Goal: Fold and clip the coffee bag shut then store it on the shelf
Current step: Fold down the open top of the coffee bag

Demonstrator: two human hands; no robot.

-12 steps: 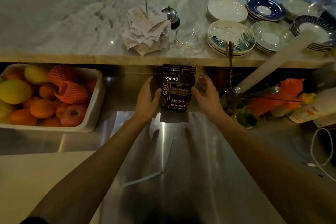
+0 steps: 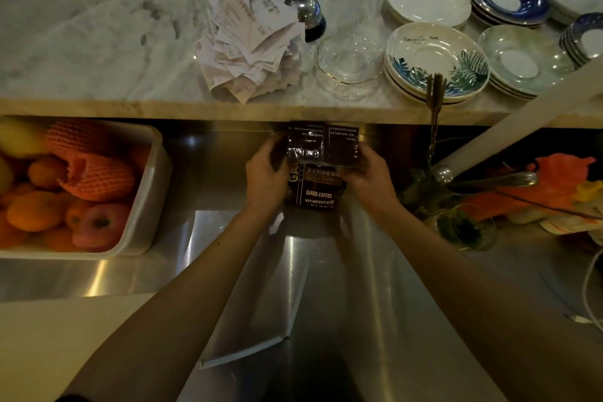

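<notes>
A dark coffee bag [image 2: 318,184] printed "BAKED.COFFEE" stands upright on the steel counter [image 2: 326,271], just under the marble shelf [image 2: 98,42]. Its top flap [image 2: 323,143] is folded forward over the front. My left hand [image 2: 266,174] grips the bag's left side at the fold. My right hand [image 2: 370,173] pinches the flap's right edge. A long white L-shaped clip [image 2: 290,310] lies open on the counter between my forearms.
A white tub of oranges and apples [image 2: 143,199] sits at the left. On the marble shelf are a spike of receipts [image 2: 251,46], a call bell [image 2: 306,15], a glass dish [image 2: 349,62] and several stacks of saucers [image 2: 434,59]. Orange items and a white cable [image 2: 590,287] lie at the right.
Both hands have closed in from the bag's sides onto the folded top, the fingers now pinching the flap down over the front.
</notes>
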